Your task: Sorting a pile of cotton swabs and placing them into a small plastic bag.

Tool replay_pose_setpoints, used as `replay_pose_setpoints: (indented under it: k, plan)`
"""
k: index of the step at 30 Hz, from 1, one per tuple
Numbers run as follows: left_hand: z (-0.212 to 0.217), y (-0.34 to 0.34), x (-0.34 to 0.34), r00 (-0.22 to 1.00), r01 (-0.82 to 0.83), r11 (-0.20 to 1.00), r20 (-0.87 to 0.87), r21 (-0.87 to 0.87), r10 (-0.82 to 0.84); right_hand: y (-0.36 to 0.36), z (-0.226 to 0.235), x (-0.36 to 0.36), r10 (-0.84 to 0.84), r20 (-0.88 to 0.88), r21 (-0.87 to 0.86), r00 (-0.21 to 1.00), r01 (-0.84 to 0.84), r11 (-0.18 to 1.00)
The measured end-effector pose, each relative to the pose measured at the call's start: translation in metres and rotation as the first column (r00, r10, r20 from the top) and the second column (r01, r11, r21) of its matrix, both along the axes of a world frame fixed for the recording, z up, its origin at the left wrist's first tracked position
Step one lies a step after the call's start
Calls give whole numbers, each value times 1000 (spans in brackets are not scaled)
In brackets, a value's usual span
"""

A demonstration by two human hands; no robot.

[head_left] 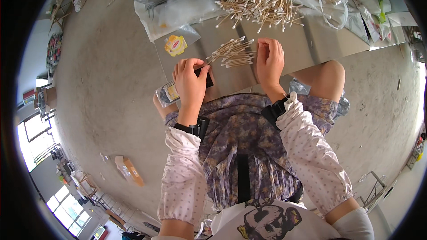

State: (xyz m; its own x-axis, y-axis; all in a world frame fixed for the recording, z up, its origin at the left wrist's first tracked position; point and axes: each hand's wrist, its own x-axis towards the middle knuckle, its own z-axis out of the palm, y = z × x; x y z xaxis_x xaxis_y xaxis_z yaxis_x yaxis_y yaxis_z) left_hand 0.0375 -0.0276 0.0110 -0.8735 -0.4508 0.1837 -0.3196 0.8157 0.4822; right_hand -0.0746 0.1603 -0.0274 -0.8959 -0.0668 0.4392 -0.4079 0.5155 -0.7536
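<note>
Swabs lie in a small, loose pile on the table, between the two hands. Their sticks run mostly from nine o'clock to three o'clock, and some top ones tip toward two o'clock. From the left hand, the pile is at two o'clock; from the right hand, it is at nine o'clock. Both are near it, with the right fingers just beside the white tips at its three o'clock end. The left hand has bent fingers, with its thumb and first finger close together. The right hand has its fingers curled in. I cannot tell if either one holds anything. A black thing sits partly behind the left hand, and a clear pack is at eight o'clock from that hand. Yellow cards lie at eleven o'clock from it. A big heap of more sticks is at one o'clock from the pile. Nothing seems to stand between the right fingers and the pile.
</note>
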Motion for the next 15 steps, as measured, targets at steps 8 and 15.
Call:
replay_pose_setpoints:
  k: [8,15]
  plan:
    - [-3,-11,0,995,72,996,74,-53,-68,-3,0,2,-11,-13,3,1000,11,1000]
    - [22,-14,8,990,127,988,50,84,-131,1,-1,0,-4,-9,1,1000,4,1000]
